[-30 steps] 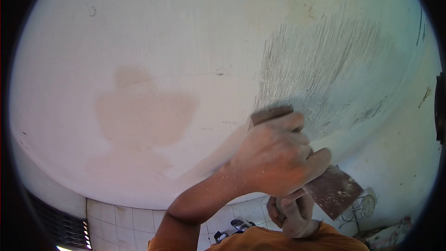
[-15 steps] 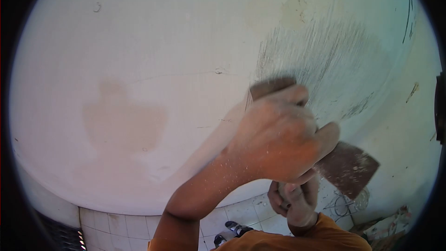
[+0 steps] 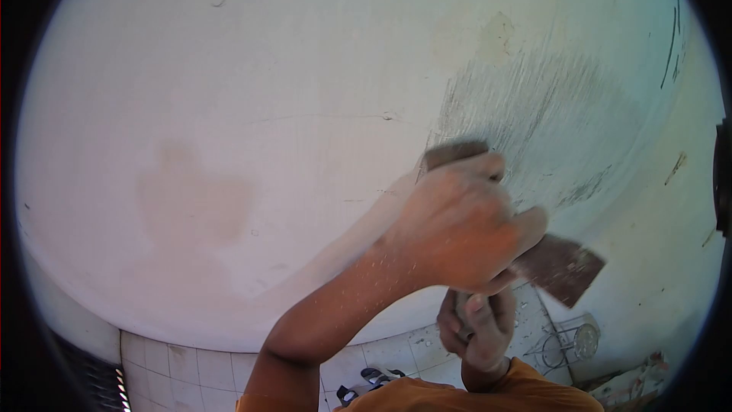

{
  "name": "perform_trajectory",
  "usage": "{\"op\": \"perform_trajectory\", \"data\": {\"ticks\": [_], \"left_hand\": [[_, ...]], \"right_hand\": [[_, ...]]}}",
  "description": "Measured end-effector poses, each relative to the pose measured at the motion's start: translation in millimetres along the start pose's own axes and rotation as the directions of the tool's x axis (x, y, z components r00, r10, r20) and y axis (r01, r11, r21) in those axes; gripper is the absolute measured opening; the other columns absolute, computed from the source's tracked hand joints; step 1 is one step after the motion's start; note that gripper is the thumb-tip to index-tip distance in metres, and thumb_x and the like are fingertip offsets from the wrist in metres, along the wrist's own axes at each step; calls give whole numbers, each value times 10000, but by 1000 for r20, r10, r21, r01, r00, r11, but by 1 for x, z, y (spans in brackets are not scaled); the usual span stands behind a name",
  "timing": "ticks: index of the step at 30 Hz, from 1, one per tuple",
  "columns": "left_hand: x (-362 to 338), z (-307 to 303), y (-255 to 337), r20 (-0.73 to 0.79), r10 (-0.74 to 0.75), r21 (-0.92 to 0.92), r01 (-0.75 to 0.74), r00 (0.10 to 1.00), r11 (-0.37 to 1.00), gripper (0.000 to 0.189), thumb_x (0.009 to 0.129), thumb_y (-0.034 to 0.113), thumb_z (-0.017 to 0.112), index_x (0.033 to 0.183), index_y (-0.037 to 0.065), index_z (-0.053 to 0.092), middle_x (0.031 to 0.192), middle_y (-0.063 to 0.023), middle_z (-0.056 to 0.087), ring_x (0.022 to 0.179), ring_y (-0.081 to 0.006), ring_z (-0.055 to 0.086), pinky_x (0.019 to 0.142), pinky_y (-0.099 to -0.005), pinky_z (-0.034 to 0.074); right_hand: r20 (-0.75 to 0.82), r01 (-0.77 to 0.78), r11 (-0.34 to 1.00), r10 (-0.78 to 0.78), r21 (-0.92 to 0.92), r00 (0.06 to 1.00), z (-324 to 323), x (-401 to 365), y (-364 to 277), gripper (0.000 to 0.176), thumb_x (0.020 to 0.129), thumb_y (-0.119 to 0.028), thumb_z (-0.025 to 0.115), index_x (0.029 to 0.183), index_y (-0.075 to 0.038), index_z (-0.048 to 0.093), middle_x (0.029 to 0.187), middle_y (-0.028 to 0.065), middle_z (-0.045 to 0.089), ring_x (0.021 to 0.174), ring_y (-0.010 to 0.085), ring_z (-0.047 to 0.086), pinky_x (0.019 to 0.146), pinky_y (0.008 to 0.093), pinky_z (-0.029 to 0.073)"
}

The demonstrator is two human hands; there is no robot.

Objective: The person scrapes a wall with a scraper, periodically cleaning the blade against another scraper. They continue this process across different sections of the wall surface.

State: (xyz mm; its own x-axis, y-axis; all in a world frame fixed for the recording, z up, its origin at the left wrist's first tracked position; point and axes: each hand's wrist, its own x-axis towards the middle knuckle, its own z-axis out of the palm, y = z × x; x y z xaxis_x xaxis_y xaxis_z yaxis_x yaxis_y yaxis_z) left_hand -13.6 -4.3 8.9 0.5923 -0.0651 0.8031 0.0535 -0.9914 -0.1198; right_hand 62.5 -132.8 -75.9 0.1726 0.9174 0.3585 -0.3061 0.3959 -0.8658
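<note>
My left hand (image 3: 461,225) reaches across from the lower left and is closed on a brown, dust-specked sheet of sandpaper (image 3: 560,267). One end of the sheet shows above my fingers against the white wall (image 3: 320,53); the other sticks out past my hand at the lower right. A grey, streaky scratched patch (image 3: 526,107) covers the wall just above. Below, near my body, my right hand (image 3: 480,328) is held with fingers curled in; something greyish seems to be in it, but I cannot make it out. White dust coats my hands and left forearm.
A second wall (image 3: 648,282) meets this one at the right. On the tiled floor (image 3: 175,366) are whitish crumbs, a round wire-like object (image 3: 585,339), and rubbish (image 3: 648,378) at lower right. My sandalled foot (image 3: 374,375) shows below. A dark lattice (image 3: 84,370) stands at lower left.
My left hand has shifted slightly left and down over the wall with the sandpaper. The view has shifted a little too. My right hand stays curled near my body.
</note>
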Motion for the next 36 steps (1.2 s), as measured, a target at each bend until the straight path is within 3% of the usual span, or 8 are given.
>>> {"op": "perform_trajectory", "data": {"ticks": [2,4,13,14,17,20,26,36], "left_hand": [[16,-15,-2,59,-18,11,17,998,1000,319,417,218,692,650,139,489,462,19,422,502,-209,471,544,-321,423],[6,-2,0,-55,-34,-4,33,998,999,319,432,218,702,654,141,487,469,7,438,492,-220,475,582,-318,434],[4,-1,11,-41,-117,108,121,992,987,284,501,196,691,647,117,459,494,-29,468,522,-237,506,631,-327,443],[-1,-4,15,76,-169,98,162,983,982,240,651,263,727,690,98,558,542,-80,544,635,-250,566,698,-373,464],[-51,30,26,0,-200,29,200,980,979,239,589,202,743,715,98,569,633,-70,570,720,-241,552,673,-355,462],[-88,57,25,-60,-168,-75,164,984,984,272,531,195,681,779,114,606,607,-46,494,618,-241,525,672,-354,455],[-64,35,22,32,-173,-52,175,984,983,294,498,229,679,750,106,590,593,-22,482,620,-220,522,671,-333,455],[-46,26,11,-59,-83,-50,80,995,996,283,472,275,646,696,119,573,566,6,442,625,-208,502,601,-304,435]], "right_hand": [[14,55,998,-55,17,998,-1,8,-6,321,981,-239,473,1148,23,397,642,73,444,418,57,370,304,189,260],[-22,87,996,-87,5,996,0,8,0,307,972,-229,491,1153,5,407,627,71,438,386,59,353,294,195,253],[74,-38,999,41,-31,996,-17,7,-10,404,962,-294,514,1257,-43,396,616,53,444,376,63,351,310,193,263],[57,-72,997,73,-17,996,-17,2,-3,418,961,-299,515,1270,-47,388,620,53,448,381,67,363,314,194,272],[47,-134,990,132,35,990,-32,-22,36,412,954,-263,530,1287,-62,392,620,87,451,360,118,374,307,220,309],[26,-190,981,189,41,982,-40,-38,63,360,960,-245,523,1248,-58,412,627,79,466,362,88,361,311,212,294],[16,-97,995,97,-39,995,-28,-33,56,278,968,-230,514,1171,-53,444,617,57,459,372,47,333,317,184,264],[-70,-76,997,74,-33,995,-16,-24,48,266,966,-207,516,1123,-8,435,608,47,416,418,58,361,316,180,256]]}}
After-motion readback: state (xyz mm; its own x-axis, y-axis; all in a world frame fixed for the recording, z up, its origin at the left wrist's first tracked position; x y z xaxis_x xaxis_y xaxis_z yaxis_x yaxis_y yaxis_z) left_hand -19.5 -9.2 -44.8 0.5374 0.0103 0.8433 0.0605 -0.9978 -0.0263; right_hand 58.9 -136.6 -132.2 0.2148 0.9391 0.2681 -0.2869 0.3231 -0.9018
